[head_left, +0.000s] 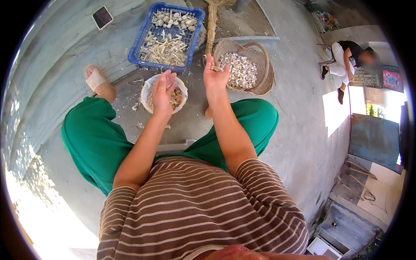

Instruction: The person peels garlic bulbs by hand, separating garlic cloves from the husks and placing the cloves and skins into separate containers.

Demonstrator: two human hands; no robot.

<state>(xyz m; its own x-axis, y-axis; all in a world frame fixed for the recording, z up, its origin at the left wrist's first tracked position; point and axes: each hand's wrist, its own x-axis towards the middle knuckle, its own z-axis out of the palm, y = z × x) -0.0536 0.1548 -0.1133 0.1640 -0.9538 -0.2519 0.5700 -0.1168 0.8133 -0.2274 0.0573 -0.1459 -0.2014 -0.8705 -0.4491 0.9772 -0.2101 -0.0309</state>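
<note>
Concrete floor [299, 143] underfoot, a person's right hand [216, 79] cups a few pale pieces [216, 68] beside a wicker basket [268, 71] of garlic cloves [238, 71]; the left hand [161, 93], loosely curled, grip unclear, hovers over a bowl [184, 99], a blue crate [139, 40] beyond.

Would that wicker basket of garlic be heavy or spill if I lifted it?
The wicker basket is probably heavy, because lots of garlic cloves are piled inside. Its woven sides might bend a little. If tipped, it would likely spill, since the cloves lie loose and uncovered.
</note>
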